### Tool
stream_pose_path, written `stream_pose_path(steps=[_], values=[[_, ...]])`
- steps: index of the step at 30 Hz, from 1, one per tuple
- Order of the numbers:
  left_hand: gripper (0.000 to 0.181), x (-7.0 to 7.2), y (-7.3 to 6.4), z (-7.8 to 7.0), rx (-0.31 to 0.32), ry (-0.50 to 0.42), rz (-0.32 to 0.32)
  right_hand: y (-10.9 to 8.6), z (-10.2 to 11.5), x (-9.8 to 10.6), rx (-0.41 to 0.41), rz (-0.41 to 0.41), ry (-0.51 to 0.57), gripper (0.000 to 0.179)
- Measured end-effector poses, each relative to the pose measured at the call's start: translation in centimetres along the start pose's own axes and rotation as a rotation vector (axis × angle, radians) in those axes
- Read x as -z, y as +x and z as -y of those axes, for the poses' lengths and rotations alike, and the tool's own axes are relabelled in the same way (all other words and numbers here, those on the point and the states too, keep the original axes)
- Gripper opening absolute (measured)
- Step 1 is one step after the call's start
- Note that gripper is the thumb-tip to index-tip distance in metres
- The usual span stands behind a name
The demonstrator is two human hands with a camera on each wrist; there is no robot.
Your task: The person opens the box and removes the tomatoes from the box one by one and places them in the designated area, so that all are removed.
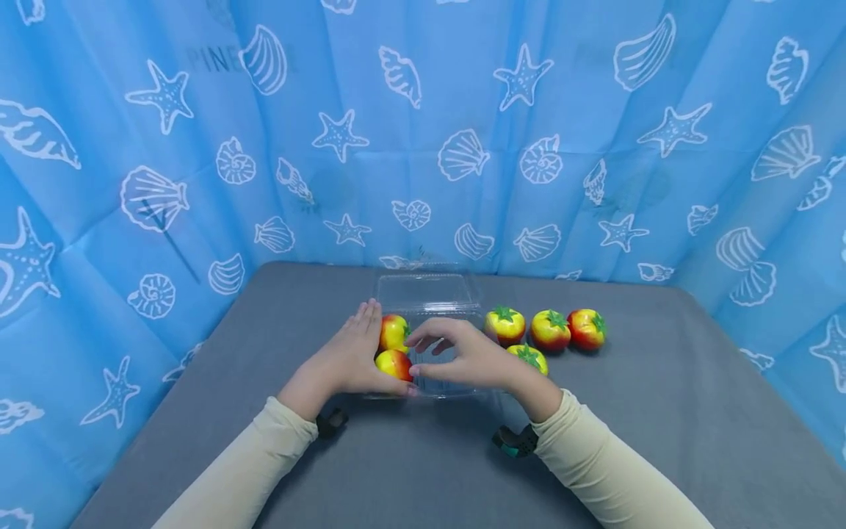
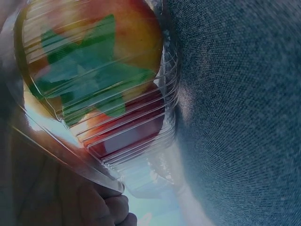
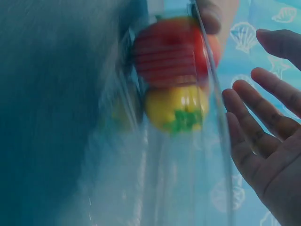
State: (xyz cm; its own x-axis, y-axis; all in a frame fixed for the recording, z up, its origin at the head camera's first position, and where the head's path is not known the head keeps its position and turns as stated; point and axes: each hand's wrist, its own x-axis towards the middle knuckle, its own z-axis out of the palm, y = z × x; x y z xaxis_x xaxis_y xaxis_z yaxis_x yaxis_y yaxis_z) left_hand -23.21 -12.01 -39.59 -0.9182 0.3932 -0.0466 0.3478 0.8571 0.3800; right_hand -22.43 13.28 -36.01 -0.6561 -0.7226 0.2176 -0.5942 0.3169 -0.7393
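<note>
A clear plastic clamshell box lies with its lid folded back. Inside, along its left side, are two toy tomatoes, a rear one and a front one, both yellow and red with green leaves. Against the box's left wall rests my left hand, its fingers straight and its thumb along the front edge. My right hand hovers over the box with loosely bent fingers and nothing in them. Through the ribbed wall, the left wrist view shows a tomato close up.
Several more toy tomatoes sit on the grey table right of the box: one near its wall, another, a redder one, and one partly behind my right forearm. A blue shell-print curtain hangs behind.
</note>
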Motion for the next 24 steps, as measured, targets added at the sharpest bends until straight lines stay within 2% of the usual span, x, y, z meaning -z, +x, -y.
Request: stream_pose_path(steps=[6, 11, 18, 24], values=[[0.153, 0.0, 0.0, -0.1, -0.021, 0.008, -0.025, 0.6, -0.6, -1.5, 0.012, 0.008, 0.027, 0.037], [0.152, -0.3, -0.4, 0.0, -0.012, 0.011, -0.039, 0.6, -1.0, -2.3, 0.006, 0.001, 0.039, 0.037], [0.153, -0.5, -0.7, -0.1, -0.008, -0.015, -0.039, 0.4, -1.1, -2.6, -0.019, 0.005, 0.025, 0.037], [0.153, -0.6, -0.8, -0.1, -0.018, -0.010, -0.043, 0.1, -1.5, -2.5, 0.003, 0.004, 0.021, 0.035]])
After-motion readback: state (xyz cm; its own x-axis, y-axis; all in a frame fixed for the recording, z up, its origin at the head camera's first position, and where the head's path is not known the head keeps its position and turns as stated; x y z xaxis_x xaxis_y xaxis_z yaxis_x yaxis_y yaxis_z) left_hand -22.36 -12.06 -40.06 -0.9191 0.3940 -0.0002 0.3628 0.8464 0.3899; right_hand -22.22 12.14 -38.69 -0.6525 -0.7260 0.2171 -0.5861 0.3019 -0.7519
